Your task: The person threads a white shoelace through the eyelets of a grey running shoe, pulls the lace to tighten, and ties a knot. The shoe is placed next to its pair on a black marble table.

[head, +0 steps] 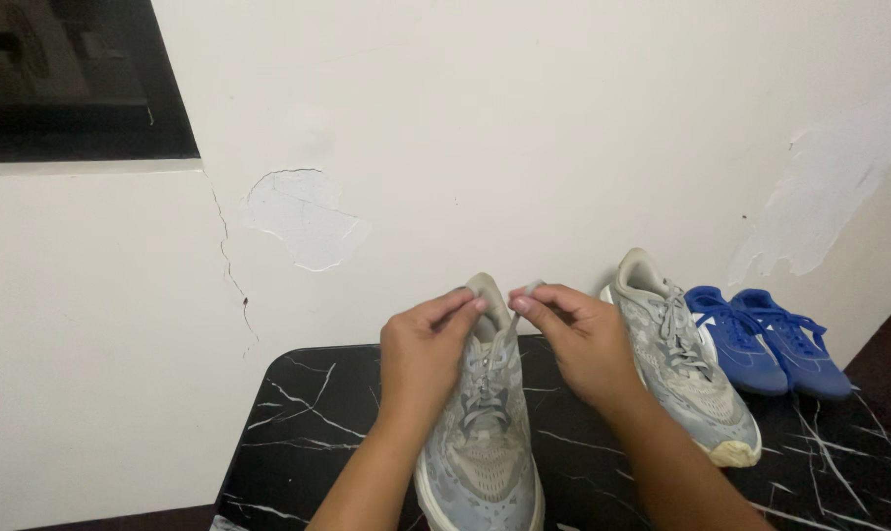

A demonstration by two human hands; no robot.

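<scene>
A grey sneaker stands on the black marbled table, toe toward me. My left hand pinches a grey lace end near the shoe's heel collar. My right hand pinches the other lace end just above the collar. Both hands hover over the shoe's opening, fingertips almost meeting.
A second grey sneaker lies to the right of my right hand. A pair of blue shoes sits farther right by the wall. The white wall with peeling paint rises behind the table. A dark window is at the upper left.
</scene>
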